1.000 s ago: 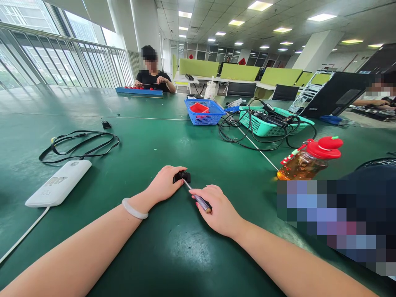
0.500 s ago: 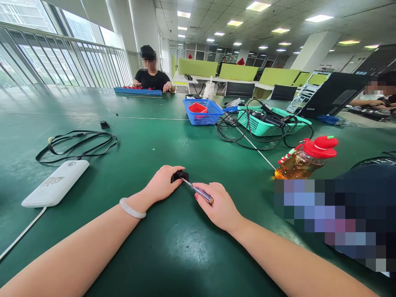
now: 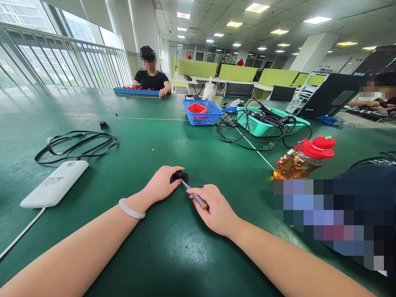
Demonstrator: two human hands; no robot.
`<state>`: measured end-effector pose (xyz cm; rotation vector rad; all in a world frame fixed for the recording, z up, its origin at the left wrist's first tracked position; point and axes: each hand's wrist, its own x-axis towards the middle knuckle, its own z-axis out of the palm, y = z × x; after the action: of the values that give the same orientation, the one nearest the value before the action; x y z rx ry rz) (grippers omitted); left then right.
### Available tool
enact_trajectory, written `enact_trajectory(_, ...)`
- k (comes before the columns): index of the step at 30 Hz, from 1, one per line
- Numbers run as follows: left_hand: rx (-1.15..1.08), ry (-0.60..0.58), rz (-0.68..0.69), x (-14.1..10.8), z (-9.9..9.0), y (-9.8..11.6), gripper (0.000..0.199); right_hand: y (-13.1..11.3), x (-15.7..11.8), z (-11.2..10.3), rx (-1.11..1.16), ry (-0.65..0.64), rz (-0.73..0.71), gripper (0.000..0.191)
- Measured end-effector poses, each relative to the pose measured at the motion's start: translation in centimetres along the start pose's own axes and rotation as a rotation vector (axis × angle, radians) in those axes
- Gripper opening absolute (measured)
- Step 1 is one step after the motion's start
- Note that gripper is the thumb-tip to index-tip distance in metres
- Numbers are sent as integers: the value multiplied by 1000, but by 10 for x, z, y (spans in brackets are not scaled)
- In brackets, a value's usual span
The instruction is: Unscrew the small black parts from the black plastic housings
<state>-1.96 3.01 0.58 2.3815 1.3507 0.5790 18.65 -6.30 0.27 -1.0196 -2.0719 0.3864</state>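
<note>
My left hand (image 3: 162,182) grips a small black block-like part (image 3: 183,176) against the green tabletop (image 3: 148,239), thumb in front and fingers behind. In my right hand (image 3: 216,206) is a slim screwdriver (image 3: 199,200) with a clear, purplish handle, held between thumb and fingers. Its metal shaft slants up and left, and the tip meets the near face of the black part. Exactly what the tip touches is too small to make out. A pale bangle (image 3: 131,209) circles my left wrist.
Left lie a white power bank (image 3: 55,183) and a looped black cable (image 3: 77,144). Ahead stand a blue basket (image 3: 204,117) and a teal basket (image 3: 260,130) heaped with cables. A red-lidded bottle (image 3: 305,161) is at right. A person (image 3: 151,76) sits across the table.
My right hand has shifted slightly, and the screwdriver now points more steeply, its handle end a little lower and further left. My left hand still holds the black part in place.
</note>
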Motion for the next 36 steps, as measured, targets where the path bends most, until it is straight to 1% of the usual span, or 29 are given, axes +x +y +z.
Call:
enact_trajectory(6, -3, 3, -8, 0, -2, 3, 46, 1, 0, 0, -29, 17, 19, 30)
enact_trajectory(13, -14, 0, -5, 0, -1, 1, 46, 0, 0, -1, -85, 27, 40, 26)
enact_trajectory(21, -6, 4, 7, -1, 0, 0, 46, 1, 1, 0, -75, 33, 36, 27)
enact_trajectory(29, -6, 6, 17, -1, 1, -1, 46, 3, -1, 1, -53, 41, -2, 29)
enact_trajectory(36, 3, 20, 23, -1, 1, -2, 45, 0, 0, -1, -124, 34, 48, 27)
